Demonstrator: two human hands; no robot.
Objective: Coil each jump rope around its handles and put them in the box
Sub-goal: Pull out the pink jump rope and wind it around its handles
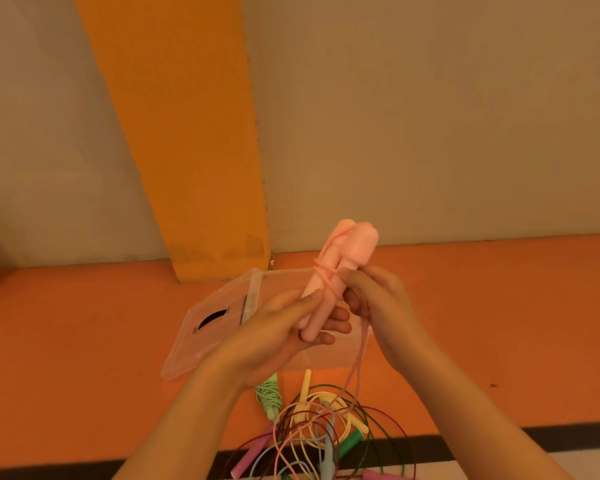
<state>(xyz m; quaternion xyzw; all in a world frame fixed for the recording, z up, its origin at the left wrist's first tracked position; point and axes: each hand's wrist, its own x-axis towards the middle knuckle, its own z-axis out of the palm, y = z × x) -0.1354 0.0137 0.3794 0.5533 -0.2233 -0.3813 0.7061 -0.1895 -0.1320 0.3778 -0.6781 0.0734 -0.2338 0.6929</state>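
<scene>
While both hands work above the counter (pixel 84 341), the pink jump rope (pixel 340 268) is held in the air over the clear box (pixel 284 271), its two handles laid side by side and tilted away toward the wall (pixel 430 116); a few turns of its cord cross the handles at mid-length; the left hand (pixel 281 337) is clamped on the lower ends of the handles, thumb on top and fingers curled beneath; the right hand (pixel 378 306), just beside it, has its fingers closed on the cord next to the wraps; the slack cord (pixel 359 355) hangs from that hand to the loose pile (pixel 326 427). Clear box: open, partly hidden behind the hands, its lid (pixel 187 355) lying out to the left; dark mark (pixel 212 318) on the lid, not legible. Green jump rope (pixel 270 396): already coiled round its handles, lying on the counter near the box. Loose pile: tangled cords of several colours with a yellow handle (pixel 305 384), a green handle (pixel 352 441) and a magenta handle (pixel 246 462). Counter: orange, with a black strip (pixel 499 434) along the near edge. Room: beige wall with a broad orange band (pixel 187 133) running down to the counter.
</scene>
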